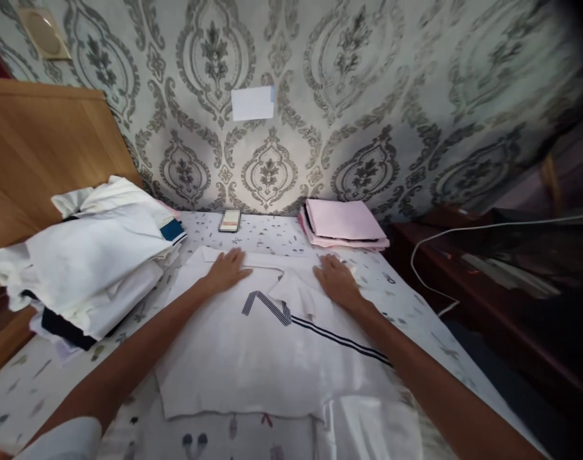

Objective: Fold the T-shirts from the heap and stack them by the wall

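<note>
A white shirt (253, 358) with dark striped trim lies spread on the patterned sheet, its collar part toward the wall. My left hand (227, 269) rests on the shirt's far left part, fingers stretched forward over the cloth. On the far right part lies my right hand (337, 279), palm down with its fingers extended. Both hands touch the fabric without gripping it. A striped band runs from the neckline toward my right forearm, which covers part of the shirt's right side.
A heap of white clothes (100, 249) sits at left against a wooden board (46, 128). Folded pink cloth (346, 220) lies at the back right, and a small boxy object (230, 221) near the wall. A white cable (416, 255) crosses the dark furniture (430, 249) at right.
</note>
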The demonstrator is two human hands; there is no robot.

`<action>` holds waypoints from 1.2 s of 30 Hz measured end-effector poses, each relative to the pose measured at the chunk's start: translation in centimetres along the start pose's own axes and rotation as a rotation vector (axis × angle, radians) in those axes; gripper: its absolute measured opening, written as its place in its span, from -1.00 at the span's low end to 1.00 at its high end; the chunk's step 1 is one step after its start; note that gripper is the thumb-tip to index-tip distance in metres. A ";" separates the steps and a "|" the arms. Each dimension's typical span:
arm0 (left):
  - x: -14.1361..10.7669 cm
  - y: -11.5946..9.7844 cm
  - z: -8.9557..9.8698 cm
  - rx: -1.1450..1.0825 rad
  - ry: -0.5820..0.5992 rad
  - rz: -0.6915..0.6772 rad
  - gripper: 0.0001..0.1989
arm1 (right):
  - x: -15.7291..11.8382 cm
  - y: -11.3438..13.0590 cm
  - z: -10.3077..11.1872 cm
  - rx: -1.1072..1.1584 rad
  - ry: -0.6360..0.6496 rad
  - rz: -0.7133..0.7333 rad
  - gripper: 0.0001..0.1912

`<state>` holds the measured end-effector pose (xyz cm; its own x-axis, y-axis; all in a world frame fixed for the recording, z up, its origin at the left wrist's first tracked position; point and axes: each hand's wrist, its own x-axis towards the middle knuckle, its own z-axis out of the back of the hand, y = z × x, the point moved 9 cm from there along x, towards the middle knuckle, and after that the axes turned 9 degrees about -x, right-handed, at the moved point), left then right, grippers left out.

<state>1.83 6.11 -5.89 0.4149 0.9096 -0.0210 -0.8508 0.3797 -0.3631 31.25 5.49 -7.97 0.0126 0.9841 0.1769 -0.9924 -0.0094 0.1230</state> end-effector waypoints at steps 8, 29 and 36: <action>-2.3 12.0 2.1 0.103 -0.003 0.295 -0.29 | 0.0 -1.1 -1.7 -0.162 0.060 -0.083 -0.40; -22.1 -1.6 -1.6 0.096 0.119 -0.549 -0.41 | -32.8 0.1 5.7 -0.050 -0.288 -0.246 -0.36; -26.8 -0.5 -2.3 0.239 0.056 -0.475 -0.60 | -35.7 3.5 8.2 0.097 -0.325 -0.324 -0.68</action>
<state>-8.11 -18.80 -7.23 0.7836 0.6199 0.0417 -0.6117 0.7815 -0.1225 28.34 -31.10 -5.85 0.3732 0.8325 0.4094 -0.9150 0.2574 0.3106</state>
